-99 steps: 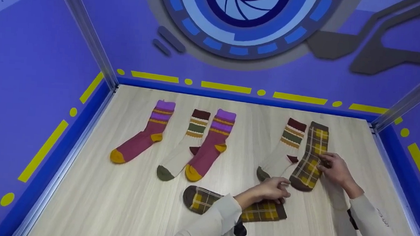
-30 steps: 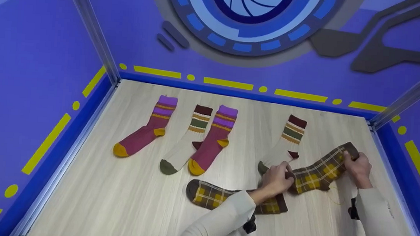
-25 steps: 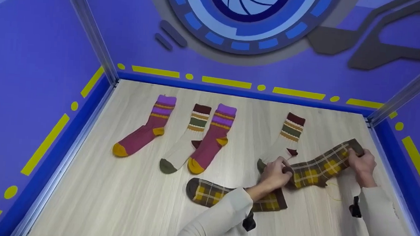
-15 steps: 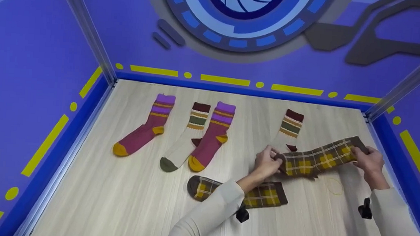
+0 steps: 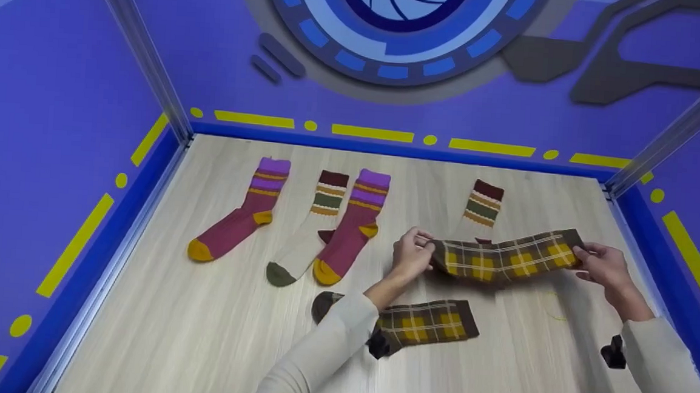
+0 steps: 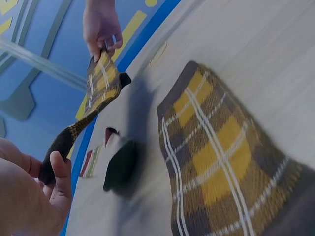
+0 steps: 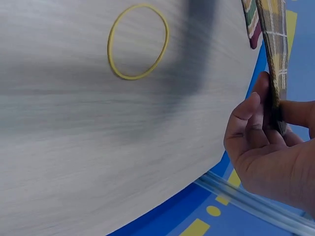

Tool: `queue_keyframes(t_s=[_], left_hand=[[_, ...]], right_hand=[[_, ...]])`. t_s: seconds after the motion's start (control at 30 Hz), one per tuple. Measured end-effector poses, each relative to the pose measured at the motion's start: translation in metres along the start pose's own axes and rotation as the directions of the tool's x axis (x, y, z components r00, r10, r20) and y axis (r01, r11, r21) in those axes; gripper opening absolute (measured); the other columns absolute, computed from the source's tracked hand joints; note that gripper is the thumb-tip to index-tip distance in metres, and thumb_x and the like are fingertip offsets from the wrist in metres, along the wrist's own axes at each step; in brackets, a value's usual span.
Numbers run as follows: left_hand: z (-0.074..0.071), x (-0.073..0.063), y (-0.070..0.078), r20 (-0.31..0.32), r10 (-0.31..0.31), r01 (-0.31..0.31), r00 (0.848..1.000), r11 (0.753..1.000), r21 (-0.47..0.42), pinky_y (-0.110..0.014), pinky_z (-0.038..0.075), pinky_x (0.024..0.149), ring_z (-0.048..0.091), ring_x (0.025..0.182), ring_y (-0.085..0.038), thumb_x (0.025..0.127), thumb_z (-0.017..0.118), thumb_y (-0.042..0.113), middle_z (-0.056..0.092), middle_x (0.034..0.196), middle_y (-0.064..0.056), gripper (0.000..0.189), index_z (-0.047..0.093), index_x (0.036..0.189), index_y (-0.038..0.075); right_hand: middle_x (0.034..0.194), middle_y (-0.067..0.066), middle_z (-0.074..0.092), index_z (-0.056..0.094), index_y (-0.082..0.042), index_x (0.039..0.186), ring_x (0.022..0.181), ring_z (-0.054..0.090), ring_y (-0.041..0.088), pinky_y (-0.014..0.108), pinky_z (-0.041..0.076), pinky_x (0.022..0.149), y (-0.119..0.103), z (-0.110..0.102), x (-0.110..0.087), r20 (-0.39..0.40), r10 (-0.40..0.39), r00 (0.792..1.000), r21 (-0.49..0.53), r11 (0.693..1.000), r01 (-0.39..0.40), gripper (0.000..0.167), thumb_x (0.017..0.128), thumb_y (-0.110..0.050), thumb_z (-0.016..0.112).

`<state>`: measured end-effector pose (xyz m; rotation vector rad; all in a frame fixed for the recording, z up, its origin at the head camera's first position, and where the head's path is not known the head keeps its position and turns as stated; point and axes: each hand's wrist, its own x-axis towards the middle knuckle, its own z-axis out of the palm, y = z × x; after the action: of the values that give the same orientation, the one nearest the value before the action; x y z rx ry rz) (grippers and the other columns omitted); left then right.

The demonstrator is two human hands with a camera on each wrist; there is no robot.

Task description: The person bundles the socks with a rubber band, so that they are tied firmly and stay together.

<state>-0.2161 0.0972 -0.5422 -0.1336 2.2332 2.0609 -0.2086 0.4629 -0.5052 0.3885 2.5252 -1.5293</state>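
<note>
A brown and yellow plaid sock (image 5: 504,257) is stretched between my hands above the table. My left hand (image 5: 413,252) pinches its dark toe, and my right hand (image 5: 607,267) pinches the dark cuff, as the right wrist view also shows. Below it a matching plaid sock (image 5: 421,323) lies flat, its toe half covered by my left sleeve. The held sock hides the foot of a cream striped sock (image 5: 483,211) in the head view; in the left wrist view that sock's green toe (image 6: 120,167) shows.
A maroon and purple sock (image 5: 239,220) lies at the left. Another maroon sock (image 5: 351,233) overlaps a second cream striped sock (image 5: 304,242). A thin yellow rubber band (image 7: 109,46) lies on the table (image 5: 196,333) near my right wrist. Blue panels (image 5: 389,147) border the table.
The right-hand plaid sock, earlier flat on the table, has been taken by both ends, lifted and shifted left. The rubber band beneath came into sight. The other socks stay put.
</note>
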Motion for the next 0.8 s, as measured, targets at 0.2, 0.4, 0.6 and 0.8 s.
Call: queue_keyframes(t_s=[0.2,0.4,0.6,0.8], left_hand=[[-0.026,-0.001,-0.002,0.018,-0.027,0.027,0.999,1.000,0.001,-0.043,0.062,0.064,0.065,0.058,-0.019,0.090,0.061,0.000,0.070,0.086,-0.006,0.019,0.068,0.107,0.000],[-0.056,-0.009,-0.002,0.066,-0.028,0.029,0.997,0.999,-0.019,-0.033,0.058,0.055,0.054,0.050,-0.010,0.088,0.059,-0.003,0.066,0.083,-0.005,0.022,0.067,0.109,-0.003],[-0.075,-0.019,-0.004,0.083,-0.027,0.034,0.996,0.996,-0.078,-0.021,0.049,0.048,0.051,0.049,-0.008,0.086,0.059,-0.007,0.060,0.079,-0.003,0.026,0.063,0.112,-0.007],[-0.096,-0.036,-0.009,0.143,-0.064,0.073,0.988,0.996,-0.057,-0.022,0.052,0.052,0.053,0.052,-0.008,0.088,0.060,-0.004,0.060,0.082,-0.003,0.028,0.063,0.115,-0.005]], right_hand=[[0.078,-0.020,0.070,0.042,0.017,0.132,0.071,0.070,-0.002,0.020,0.056,0.064,-0.011,0.006,-0.009,0.104,-0.016,0.994,-0.019,1.000,0.018,0.044,0.108,-0.019,0.048],[0.086,-0.017,0.071,0.039,0.019,0.138,0.074,0.071,0.000,0.020,0.056,0.064,-0.028,0.011,-0.025,0.184,-0.061,0.981,-0.096,0.992,0.080,0.048,0.108,-0.018,0.049],[0.091,-0.014,0.075,0.041,0.018,0.137,0.075,0.072,0.001,0.022,0.054,0.064,-0.036,0.023,-0.033,0.242,-0.101,0.965,-0.115,0.985,0.131,0.048,0.106,-0.016,0.053],[0.088,-0.007,0.076,0.045,0.020,0.133,0.075,0.067,0.000,0.023,0.053,0.063,-0.029,0.043,-0.040,0.299,-0.126,0.946,-0.131,0.976,0.172,0.044,0.104,-0.011,0.056]])
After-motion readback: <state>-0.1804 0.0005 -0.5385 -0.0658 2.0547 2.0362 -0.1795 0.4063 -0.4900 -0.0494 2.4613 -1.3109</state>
